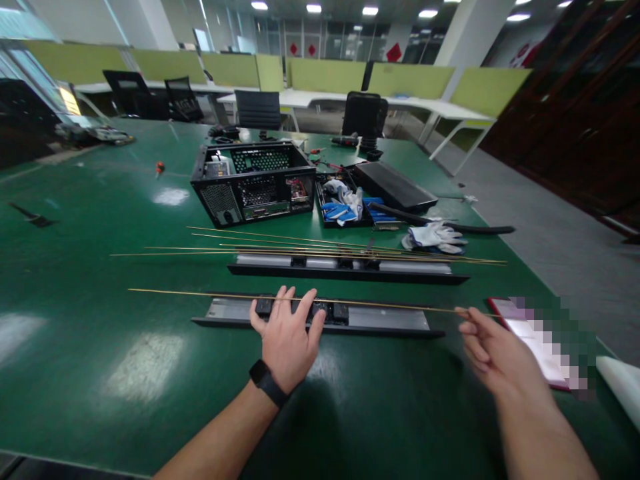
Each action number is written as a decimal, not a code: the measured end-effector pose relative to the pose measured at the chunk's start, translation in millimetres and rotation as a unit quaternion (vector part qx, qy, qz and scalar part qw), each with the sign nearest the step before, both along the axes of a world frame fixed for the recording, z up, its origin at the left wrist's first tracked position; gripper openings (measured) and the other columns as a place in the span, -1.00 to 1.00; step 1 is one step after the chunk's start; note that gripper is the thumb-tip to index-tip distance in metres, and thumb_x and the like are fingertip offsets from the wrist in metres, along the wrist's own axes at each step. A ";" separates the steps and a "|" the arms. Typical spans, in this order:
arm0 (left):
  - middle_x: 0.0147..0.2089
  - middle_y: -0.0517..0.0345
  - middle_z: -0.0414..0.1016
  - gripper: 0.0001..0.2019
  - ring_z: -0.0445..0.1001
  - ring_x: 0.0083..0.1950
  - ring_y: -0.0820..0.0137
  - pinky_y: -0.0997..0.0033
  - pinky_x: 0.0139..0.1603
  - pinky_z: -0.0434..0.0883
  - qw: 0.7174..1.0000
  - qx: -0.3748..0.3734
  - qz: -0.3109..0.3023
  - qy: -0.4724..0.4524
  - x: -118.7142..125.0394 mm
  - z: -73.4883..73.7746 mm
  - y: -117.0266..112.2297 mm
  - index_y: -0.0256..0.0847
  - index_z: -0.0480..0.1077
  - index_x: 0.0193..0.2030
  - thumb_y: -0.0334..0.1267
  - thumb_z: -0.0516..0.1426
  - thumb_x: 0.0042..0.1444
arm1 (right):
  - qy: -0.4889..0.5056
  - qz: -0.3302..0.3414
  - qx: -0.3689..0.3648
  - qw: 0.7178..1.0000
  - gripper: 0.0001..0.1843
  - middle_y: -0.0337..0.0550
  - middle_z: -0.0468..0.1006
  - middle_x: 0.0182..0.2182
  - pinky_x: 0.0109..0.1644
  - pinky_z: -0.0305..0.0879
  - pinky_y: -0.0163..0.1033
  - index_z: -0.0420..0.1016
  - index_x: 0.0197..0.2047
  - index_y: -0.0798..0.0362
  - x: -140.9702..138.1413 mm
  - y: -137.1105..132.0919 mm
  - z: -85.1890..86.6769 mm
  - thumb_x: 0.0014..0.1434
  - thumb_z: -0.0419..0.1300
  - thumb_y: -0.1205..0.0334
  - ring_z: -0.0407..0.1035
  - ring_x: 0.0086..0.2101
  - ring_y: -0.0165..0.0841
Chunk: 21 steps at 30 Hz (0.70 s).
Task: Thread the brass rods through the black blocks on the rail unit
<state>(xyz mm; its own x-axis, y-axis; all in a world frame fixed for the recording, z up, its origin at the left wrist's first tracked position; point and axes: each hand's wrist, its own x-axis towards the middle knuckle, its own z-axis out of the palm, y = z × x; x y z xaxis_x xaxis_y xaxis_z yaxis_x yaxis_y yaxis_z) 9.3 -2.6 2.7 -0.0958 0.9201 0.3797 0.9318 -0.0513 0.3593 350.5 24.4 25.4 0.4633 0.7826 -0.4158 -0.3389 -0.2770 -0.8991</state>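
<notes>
Between the thumb and fingers of my right hand (493, 350) is the right end of a thin brass-coloured rod (170, 292). The rod runs left, lengthwise above the nearer long metal channel (390, 318), past my left hand's fingertips. With fingers spread, my left hand (290, 340) rests over black blocks (341, 313) seated in that channel; its fingertips reach the rod, though whether they press it I cannot tell. Behind lies a second metal channel (415, 268) with several similar rods (250, 235) across and above it.
An opened computer case (255, 193) stands behind the channels. Right of it are a tray with gloves (345, 203), a black panel (395, 185), another glove pair (434, 237) and a black strip (470, 229). A red-edged booklet (520, 337) lies near my right hand on the green table (90, 280).
</notes>
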 end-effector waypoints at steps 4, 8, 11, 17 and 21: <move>0.34 -0.15 0.48 -0.63 0.32 0.46 0.02 -0.47 0.45 -0.26 1.000 0.001 0.000 0.002 -0.3 -0.3 0.4 0.09 0.44 0.29 -0.02 0.04 0.44 | 0.032 0.014 -0.013 0.999 -0.83 -0.25 0.47 -0.54 -0.86 -0.18 -0.47 0.61 -0.20 0.20 -40.1 -2.5 8.9 0.26 0.28 0.25 -0.01 -0.81 -0.61; 0.34 -0.15 0.48 -0.63 0.32 0.46 0.02 -0.47 0.45 -0.25 1.000 0.002 -0.001 0.001 -0.6 -0.2 0.5 0.09 0.45 0.29 -0.02 0.04 0.44 | 0.038 0.069 -0.001 0.997 -0.75 -0.22 0.51 -0.52 -0.85 -0.15 -0.47 0.62 -0.16 0.20 -67.1 -6.8 6.0 0.22 0.35 0.16 0.00 -0.80 -0.61; 0.34 -0.16 0.48 -0.63 0.32 0.46 0.03 -0.47 0.45 -0.24 1.000 0.003 0.000 0.000 -0.7 -0.2 0.6 0.09 0.45 0.29 -0.02 0.03 0.44 | 0.049 0.093 0.009 0.994 -0.69 -0.19 0.54 -0.51 -0.85 -0.15 -0.46 0.61 -0.13 0.20 -81.4 -8.6 2.3 0.20 0.38 0.10 -0.01 -0.81 -0.61; 0.34 -0.16 0.48 -0.62 0.32 0.45 0.01 -0.47 0.45 -0.24 1.000 0.005 -0.002 0.002 -1.1 -0.5 0.3 0.08 0.45 0.29 -0.02 0.04 0.44 | 0.057 0.112 0.011 0.992 -0.64 -0.16 0.57 -0.47 -0.84 -0.16 -0.47 0.60 -0.10 0.19 -90.4 -7.5 0.1 0.17 0.41 0.08 0.00 -0.81 -0.62; 0.34 -0.15 0.48 -0.62 0.33 0.45 0.01 -0.46 0.45 -0.24 1.000 0.007 -0.002 0.004 -1.3 -0.8 0.0 0.09 0.45 0.29 -0.02 0.04 0.44 | 0.062 0.110 0.014 0.992 -0.65 -0.20 0.54 -0.49 -0.85 -0.15 -0.46 0.61 -0.12 0.19 -87.1 -8.4 1.4 0.14 0.43 0.09 -0.01 -0.81 -0.61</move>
<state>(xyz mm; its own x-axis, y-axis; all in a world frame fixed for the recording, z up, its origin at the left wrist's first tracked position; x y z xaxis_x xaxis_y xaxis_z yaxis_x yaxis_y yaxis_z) 8.0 -2.5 1.9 -0.0894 0.9151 0.3933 0.9342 -0.0599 0.3517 263.4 15.9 26.8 0.2271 0.8705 -0.4366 -0.3824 -0.3326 -0.8621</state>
